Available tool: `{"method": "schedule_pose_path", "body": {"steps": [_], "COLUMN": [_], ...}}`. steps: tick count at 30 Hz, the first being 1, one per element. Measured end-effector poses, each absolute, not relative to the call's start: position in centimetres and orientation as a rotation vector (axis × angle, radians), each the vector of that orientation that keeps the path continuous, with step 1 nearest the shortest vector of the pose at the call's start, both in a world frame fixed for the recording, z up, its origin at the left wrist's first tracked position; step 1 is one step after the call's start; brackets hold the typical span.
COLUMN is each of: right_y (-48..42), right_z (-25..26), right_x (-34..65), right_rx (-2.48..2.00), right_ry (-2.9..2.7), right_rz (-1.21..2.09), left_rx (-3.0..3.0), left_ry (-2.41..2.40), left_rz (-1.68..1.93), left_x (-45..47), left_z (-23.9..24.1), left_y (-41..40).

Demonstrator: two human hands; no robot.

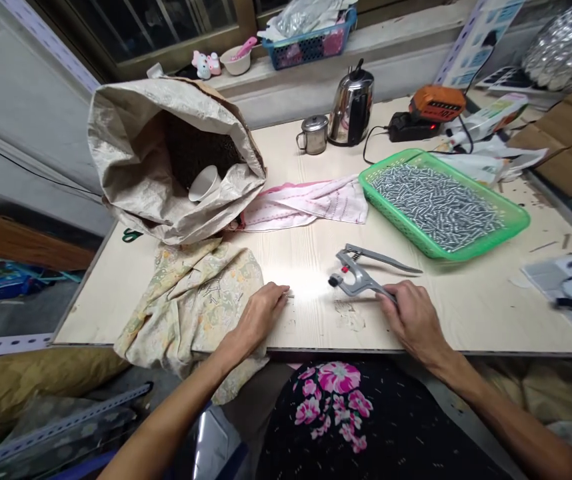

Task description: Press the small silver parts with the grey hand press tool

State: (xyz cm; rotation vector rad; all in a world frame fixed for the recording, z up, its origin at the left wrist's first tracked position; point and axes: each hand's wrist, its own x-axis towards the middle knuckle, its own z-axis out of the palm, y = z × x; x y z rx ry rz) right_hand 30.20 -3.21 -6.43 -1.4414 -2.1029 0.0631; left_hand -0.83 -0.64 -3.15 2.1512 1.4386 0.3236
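My left hand [265, 308] is closed in a pinch above the table, with a small thin metal piece [291, 296] showing at its fingertips. My right hand [413, 320] grips the lower handle of grey hand pliers [361, 280]. The upper handle stands spread away, and a spring, a red part and a black tip show at the head. Beside my left hand, a yellow floral cloth [191, 300] carries several small metal pieces and hangs over the table edge. A green plastic basket [489, 248] of small silver metal pieces [436, 203] stands beyond my right hand.
A large open sack [131, 193] with a white cup [204, 184] inside stands at the back left. Behind are a pink-and-white cloth [311, 203], metal mug [315, 135], kettle [352, 107] and orange battery [437, 103] on a charger. Green-handled scissors [131, 235] lie at the left edge.
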Motion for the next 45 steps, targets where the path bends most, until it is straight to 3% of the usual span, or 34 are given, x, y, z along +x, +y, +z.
{"method": "schedule_pose_path", "body": {"steps": [12, 17, 20, 24, 29, 36, 45], "right_y": [-3.7, -3.5, -3.2, -3.1, -2.9, -3.4, -3.3], "right_z": [-7.5, -6.7, -6.6, -6.7, -6.7, -7.1, -7.9], "right_x": [30.4, 29.8, 29.6, 29.5, 29.4, 30.0, 30.0], "right_rx": [-1.565, -1.540, -1.570, -1.585, -1.523, -1.424, -1.121], "right_ry": [-2.018, -2.041, -2.046, -2.041, -1.984, -2.076, -2.291], "right_rz": [0.016, -0.089, -0.069, -0.086, -0.089, -0.152, 0.065], "left_rx": [2.507, 2.382, 2.371, 2.566, 2.638, 2.451, 1.903], "left_ry": [1.369, 1.392, 1.321, 1.117, 1.204, 1.631, 2.176], "left_rz": [-0.102, 0.090, 0.433, 0.869, 1.062, 0.998, 0.211], "left_x": [0.7, 0.9, 3.7, 11.2, 15.3, 4.9, -9.1], "left_z": [-4.5, -4.2, -1.0, 7.3, 13.5, 9.7, 0.4], "left_y": [1.0, 2.4, 5.7, 9.6, 9.9, 7.3, 0.3]}}
